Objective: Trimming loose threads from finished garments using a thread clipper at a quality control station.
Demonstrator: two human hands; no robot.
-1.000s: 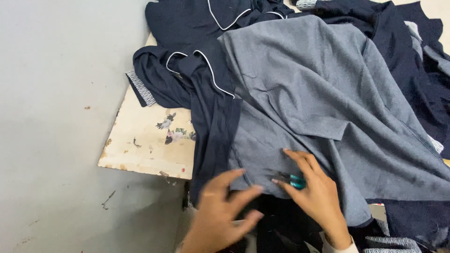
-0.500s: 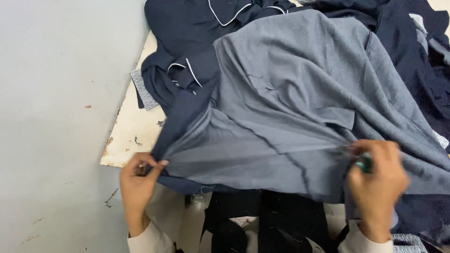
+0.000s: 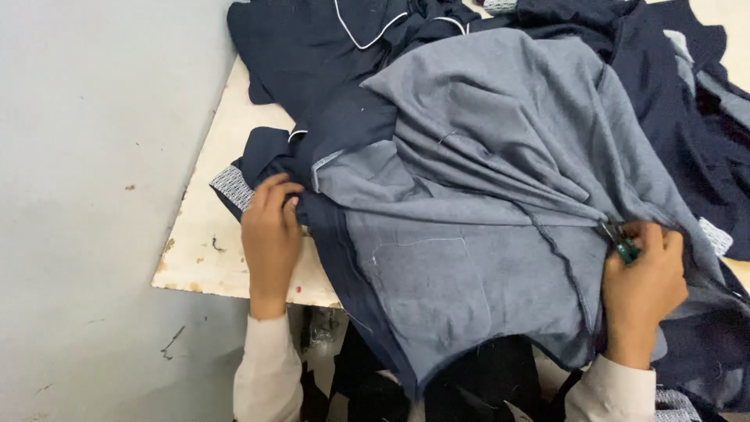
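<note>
A grey-blue knit garment with a dark navy border [image 3: 484, 227] lies spread inside out over the cream, chipped wooden tabletop [image 3: 211, 234], its lower edge hanging off the table's near side. The left hand [image 3: 269, 234] rests on the garment's left edge, fingers curled and pinching the navy border beside a patterned white-and-blue trim [image 3: 232, 187]. The right hand [image 3: 642, 281] sits at the garment's right side, fingers closed around a small green-handled thread snipper [image 3: 625, 248] and a bunched fold of grey cloth. Beyond the garment, a pile of dark navy clothes with white piping [image 3: 328, 39] covers the table's far part.
</note>
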